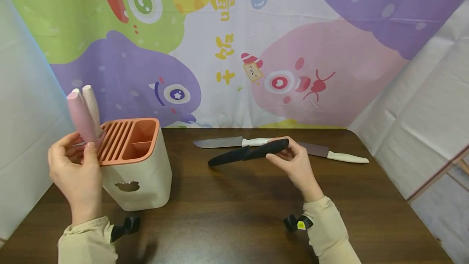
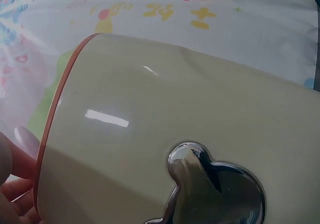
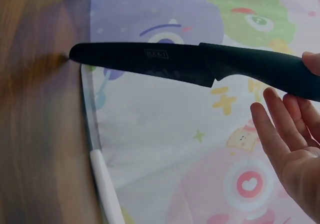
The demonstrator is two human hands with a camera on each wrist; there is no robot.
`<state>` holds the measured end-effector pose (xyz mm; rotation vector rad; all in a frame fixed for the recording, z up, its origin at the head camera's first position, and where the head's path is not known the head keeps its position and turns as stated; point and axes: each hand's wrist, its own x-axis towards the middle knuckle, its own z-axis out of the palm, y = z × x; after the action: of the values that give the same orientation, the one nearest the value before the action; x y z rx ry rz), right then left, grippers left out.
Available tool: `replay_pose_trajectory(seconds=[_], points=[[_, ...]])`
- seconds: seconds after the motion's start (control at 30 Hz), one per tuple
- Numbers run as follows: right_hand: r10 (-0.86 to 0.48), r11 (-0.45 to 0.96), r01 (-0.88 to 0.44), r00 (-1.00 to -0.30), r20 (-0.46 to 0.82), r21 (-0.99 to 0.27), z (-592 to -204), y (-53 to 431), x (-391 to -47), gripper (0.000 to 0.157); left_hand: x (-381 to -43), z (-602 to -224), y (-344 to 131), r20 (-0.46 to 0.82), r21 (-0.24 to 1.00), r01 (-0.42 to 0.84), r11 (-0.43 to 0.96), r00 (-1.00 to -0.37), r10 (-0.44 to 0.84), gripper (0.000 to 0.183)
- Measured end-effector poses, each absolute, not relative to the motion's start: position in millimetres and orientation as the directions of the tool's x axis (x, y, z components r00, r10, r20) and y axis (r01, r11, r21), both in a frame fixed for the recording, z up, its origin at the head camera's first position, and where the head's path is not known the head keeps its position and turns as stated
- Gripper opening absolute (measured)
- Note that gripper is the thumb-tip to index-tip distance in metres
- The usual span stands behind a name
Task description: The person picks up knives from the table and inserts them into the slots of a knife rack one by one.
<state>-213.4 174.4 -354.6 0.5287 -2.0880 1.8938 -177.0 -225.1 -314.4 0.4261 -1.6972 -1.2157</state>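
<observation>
My right hand (image 1: 294,164) pinches the end of a black knife's handle between thumb and fingers. The black knife (image 1: 229,157) tilts, its blade pointing left and its tip low, close to the tabletop. At the left stands a cream knife block (image 1: 154,184) with an orange slotted top. My left hand (image 1: 78,174) is at its left front corner, thumb and fingers around the base of a pink-handled knife (image 1: 81,115). White handles (image 1: 90,103) rise just behind the pink one. In the left wrist view, curled fingers (image 2: 20,161) show beside the block's orange rim.
Behind the black knife lies a white-handled knife (image 1: 220,142) with a silver blade. Right of it rests a cream-handled knife (image 1: 347,157) with a dark blade. The brown table (image 1: 227,215) ends at a printed cartoon curtain (image 1: 234,105).
</observation>
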Motion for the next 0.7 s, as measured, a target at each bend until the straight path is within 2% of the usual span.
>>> replay_pose_trajectory(seconds=[0.7], points=[[-0.046, -0.018, -0.57, -0.82, 0.571, -0.821, -339, 160, -209, 0.038, -173, -309, -218, 0.487, 0.873, 0.303, 0.382, -0.491, -0.723, 0.028]])
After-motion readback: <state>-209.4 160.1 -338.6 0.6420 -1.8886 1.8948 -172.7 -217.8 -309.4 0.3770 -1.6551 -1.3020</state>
